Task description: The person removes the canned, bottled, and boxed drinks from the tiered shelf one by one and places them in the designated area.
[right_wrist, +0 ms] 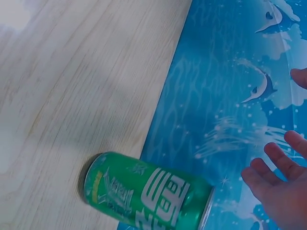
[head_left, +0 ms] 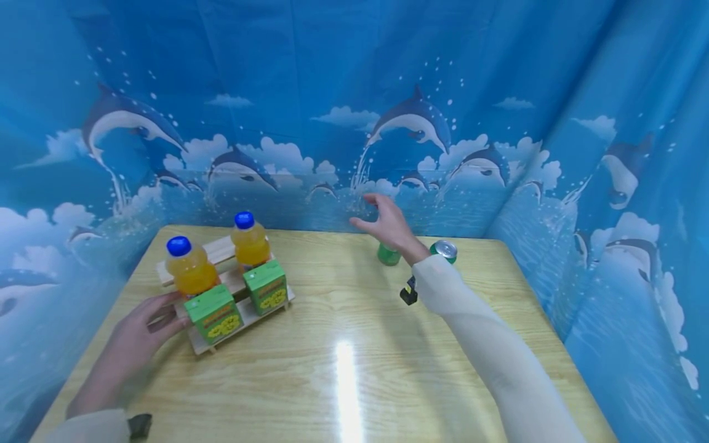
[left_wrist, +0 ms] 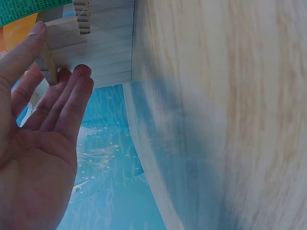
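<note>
At the left of the table, a stepped wooden rack (head_left: pixel 219 250) carries two orange-drink bottles with blue caps, one left (head_left: pixel 191 269) and one right (head_left: pixel 250 245). In front of them on the rack stand two green drink cartons, a left one (head_left: pixel 213 314) and a right one (head_left: pixel 266 288). My left hand (head_left: pixel 133 335) grips the rack's left end; in the left wrist view its thumb and fingers lie around a wooden rack edge (left_wrist: pixel 103 45). My right hand (head_left: pixel 389 223) is raised, fingers spread and holding nothing, above a green can (right_wrist: pixel 144 191) partly hidden by it.
Another green can (head_left: pixel 445 251) with a silver top stands to the right, behind the right forearm. The wooden table (head_left: pixel 310 381) ends at a blue dolphin-print curtain (head_left: pixel 321 74) at the back and sides. A bright light reflection falls on the table's front middle.
</note>
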The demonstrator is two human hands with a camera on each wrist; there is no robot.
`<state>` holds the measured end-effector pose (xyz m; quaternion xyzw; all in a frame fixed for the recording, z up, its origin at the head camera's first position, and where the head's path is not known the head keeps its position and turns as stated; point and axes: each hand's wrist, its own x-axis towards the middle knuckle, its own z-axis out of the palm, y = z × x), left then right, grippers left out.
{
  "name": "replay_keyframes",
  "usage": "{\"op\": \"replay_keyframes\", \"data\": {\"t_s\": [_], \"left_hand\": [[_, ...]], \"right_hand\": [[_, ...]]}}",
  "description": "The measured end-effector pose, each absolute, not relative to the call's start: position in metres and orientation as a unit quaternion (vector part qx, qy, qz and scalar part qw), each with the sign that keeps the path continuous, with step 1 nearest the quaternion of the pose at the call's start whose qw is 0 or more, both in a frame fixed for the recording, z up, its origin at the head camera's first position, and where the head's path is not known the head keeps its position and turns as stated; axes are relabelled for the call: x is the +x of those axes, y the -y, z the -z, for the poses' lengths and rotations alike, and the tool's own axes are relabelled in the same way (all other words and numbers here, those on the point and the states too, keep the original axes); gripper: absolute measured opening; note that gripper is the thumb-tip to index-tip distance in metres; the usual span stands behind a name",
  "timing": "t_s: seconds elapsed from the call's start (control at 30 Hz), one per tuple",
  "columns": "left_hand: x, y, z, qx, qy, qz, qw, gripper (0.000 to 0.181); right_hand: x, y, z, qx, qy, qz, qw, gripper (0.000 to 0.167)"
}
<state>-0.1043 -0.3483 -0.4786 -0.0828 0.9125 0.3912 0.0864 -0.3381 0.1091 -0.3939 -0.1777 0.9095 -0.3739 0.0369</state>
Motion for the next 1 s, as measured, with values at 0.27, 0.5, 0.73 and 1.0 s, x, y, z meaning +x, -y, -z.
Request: {"op": "replay_keyframes", "data": {"t_s": [0.27, 0.5, 0.73, 1.0], "left_hand": [[-0.103, 0.348, 0.48, -0.082, -0.91, -0.396, 0.087, 0.088], [-0.102, 0.348, 0.479, -0.08, -0.91, -0.398, 0.082, 0.085], [-0.103, 0.348, 0.48, -0.078, -0.914, -0.391, 0.077, 0.085], [-0.103, 0.347, 0.478, -0.077, -0.915, -0.39, 0.071, 0.082]], "right_hand": [[-0.335, -0.097, 0.389, -0.195, -0.903, 0.38, 0.038, 0.08], [-0.33, -0.085, 0.385, -0.205, -0.897, 0.39, 0.042, 0.078], [-0.327, -0.077, 0.384, -0.222, -0.895, 0.385, 0.031, 0.079], [-0.322, -0.066, 0.382, -0.24, -0.891, 0.384, 0.023, 0.078]]}}
